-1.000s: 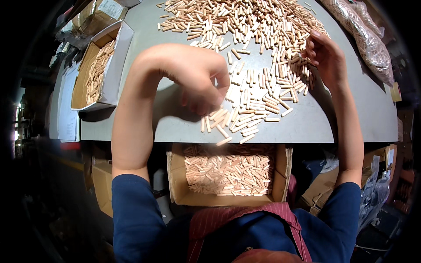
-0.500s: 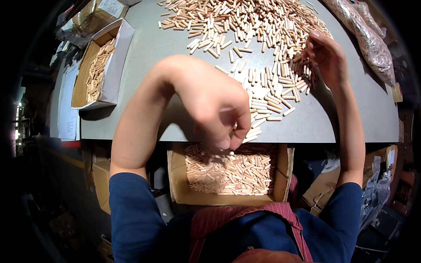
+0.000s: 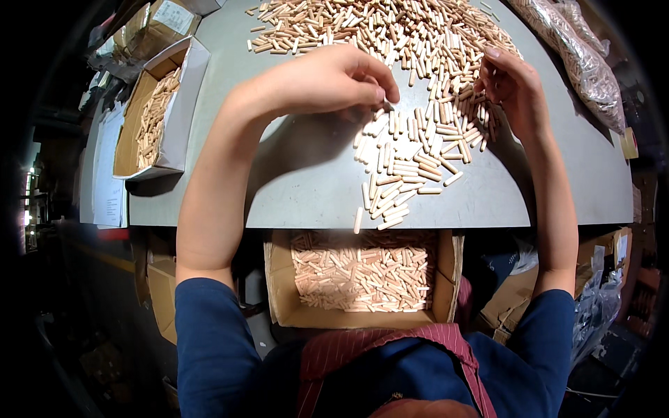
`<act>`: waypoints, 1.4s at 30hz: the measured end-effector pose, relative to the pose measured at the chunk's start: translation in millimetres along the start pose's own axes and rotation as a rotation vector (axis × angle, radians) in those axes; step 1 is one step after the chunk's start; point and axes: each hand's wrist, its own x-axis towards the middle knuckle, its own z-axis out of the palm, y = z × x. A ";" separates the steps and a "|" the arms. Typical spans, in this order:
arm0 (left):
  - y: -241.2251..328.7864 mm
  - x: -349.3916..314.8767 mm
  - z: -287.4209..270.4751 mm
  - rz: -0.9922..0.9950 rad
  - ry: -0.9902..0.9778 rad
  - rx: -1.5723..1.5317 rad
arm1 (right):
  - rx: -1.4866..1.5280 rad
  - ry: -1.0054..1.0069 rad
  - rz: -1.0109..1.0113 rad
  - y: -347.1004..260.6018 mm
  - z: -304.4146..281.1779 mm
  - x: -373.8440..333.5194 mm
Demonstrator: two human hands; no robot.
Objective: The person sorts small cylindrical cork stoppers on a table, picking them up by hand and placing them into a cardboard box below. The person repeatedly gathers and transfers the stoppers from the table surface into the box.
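Observation:
Wooden dowel pins (image 3: pixel 408 132) lie in a big loose pile on the grey table (image 3: pixel 293 198), with a thinner trail running to the near edge. My left hand (image 3: pixel 338 82) hovers over the left side of that trail, thumb and forefinger curved and slightly apart. Its other fingers are mostly hidden, and I see no pin between the fingertips. Beside the right flank of the pile, my right hand (image 3: pixel 519 90) is loosely curled with its fingers apart, close to some pins. Below the table edge, an open cardboard box (image 3: pixel 279 285) holds many more pins.
A white carton (image 3: pixel 182 118) partly filled with pins stands at the left, beside some papers (image 3: pixel 109 171). A clear plastic bag (image 3: pixel 578 63) full of pins lies along the right edge. A taped brown box (image 3: pixel 150 31) sits far left. One pin (image 3: pixel 358 220) overhangs the near edge.
My left hand has moved from above the cardboard box, up and away from me, to the pins on the table, its fingers spreading from a pinch. My right hand stays nearly still.

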 end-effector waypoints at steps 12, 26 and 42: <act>32.1 -13.3 6.1 0.036 -0.522 -0.077 | -0.025 -0.033 -0.013 -2.1 6.6 -2.8; 31.8 -25.6 -18.2 -0.388 -0.156 0.293 | -0.109 0.018 -0.055 -5.2 6.8 -3.8; 6.4 13.0 36.8 0.246 -0.030 -0.367 | -0.117 -0.049 -0.062 -5.2 10.3 -6.7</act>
